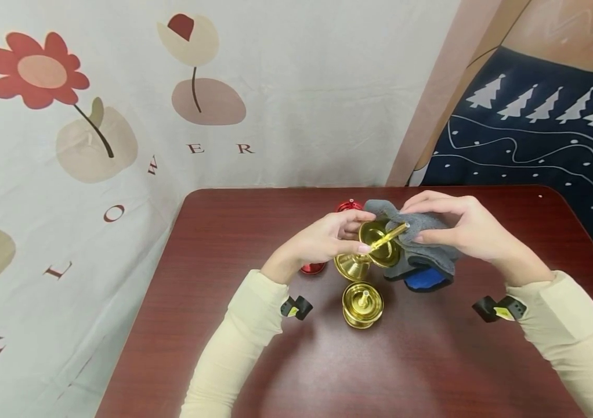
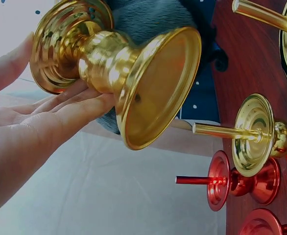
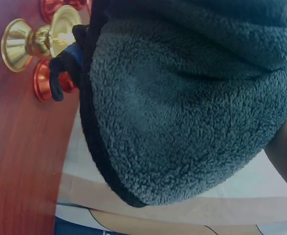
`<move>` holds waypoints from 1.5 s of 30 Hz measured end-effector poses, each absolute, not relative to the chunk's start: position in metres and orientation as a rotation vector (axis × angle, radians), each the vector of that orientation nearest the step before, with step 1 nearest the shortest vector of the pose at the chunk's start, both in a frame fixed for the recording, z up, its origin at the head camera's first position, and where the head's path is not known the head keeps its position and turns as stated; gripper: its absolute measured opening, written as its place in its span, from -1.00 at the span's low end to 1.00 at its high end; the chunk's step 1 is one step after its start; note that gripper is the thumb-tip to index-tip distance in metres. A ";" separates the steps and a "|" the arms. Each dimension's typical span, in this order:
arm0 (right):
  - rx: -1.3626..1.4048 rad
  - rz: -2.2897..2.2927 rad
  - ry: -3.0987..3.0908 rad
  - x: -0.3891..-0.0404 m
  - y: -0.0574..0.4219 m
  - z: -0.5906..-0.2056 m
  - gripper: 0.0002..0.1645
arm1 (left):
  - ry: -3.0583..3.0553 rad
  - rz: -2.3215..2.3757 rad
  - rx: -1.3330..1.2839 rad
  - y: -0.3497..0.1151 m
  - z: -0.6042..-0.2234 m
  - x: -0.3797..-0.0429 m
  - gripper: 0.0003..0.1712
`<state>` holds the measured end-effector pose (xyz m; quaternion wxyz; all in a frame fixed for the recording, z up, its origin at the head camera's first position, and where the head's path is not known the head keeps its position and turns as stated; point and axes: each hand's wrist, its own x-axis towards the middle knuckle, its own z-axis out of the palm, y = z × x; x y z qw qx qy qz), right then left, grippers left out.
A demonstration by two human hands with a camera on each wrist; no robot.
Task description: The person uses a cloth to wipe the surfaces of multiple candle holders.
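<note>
My left hand [image 1: 322,237] grips a shiny gold candlestick [image 1: 386,256] by its stem, lifted over the table and tilted with its spike toward the right. In the left wrist view that candlestick [image 2: 107,56] shows its flared hollow base, fingers under its waist. A grey fluffy cloth [image 1: 429,223] with a blue underside is bunched in my right hand [image 1: 466,229], right against the candlestick's dish. The cloth [image 3: 182,117] fills most of the right wrist view and hides the fingers behind it.
Upright on the dark red table [image 1: 197,302] are a gold candlestick [image 1: 362,305] in front and another gold one [image 1: 351,268] below the left hand. Red candlesticks [image 2: 219,181] stand behind them, partly hidden. A printed curtain [image 1: 302,116] hangs along the table's back edge.
</note>
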<state>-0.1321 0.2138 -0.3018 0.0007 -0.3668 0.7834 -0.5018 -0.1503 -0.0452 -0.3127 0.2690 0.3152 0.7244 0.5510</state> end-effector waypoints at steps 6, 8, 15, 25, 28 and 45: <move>-0.905 -1.877 2.448 -0.123 0.218 -0.288 -0.52 | 2.019 1.680 0.726 -0.047 -0.320 -0.150 -0.36; -0.803 -1.893 2.524 -0.118 0.216 -0.285 -0.53 | 2.047 1.762 0.664 -0.047 -0.322 -0.150 -0.36; -0.652 -1.664 2.804 -0.104 0.197 -0.292 -0.53 | 2.269 1.865 0.567 -0.040 -0.324 -0.147 -0.26; -0.728 -1.487 2.884 -0.102 0.176 -0.313 -0.53 | 2.485 1.826 0.602 -0.022 -0.328 -0.133 -0.26; -0.686 -1.366 2.887 -0.102 0.178 -0.312 -0.57 | 2.522 1.760 0.642 -0.024 -0.330 -0.131 -0.26; -0.755 -1.242 2.770 -0.117 0.196 -0.301 -0.61 | 2.180 1.721 0.837 -0.037 -0.326 -0.137 -0.30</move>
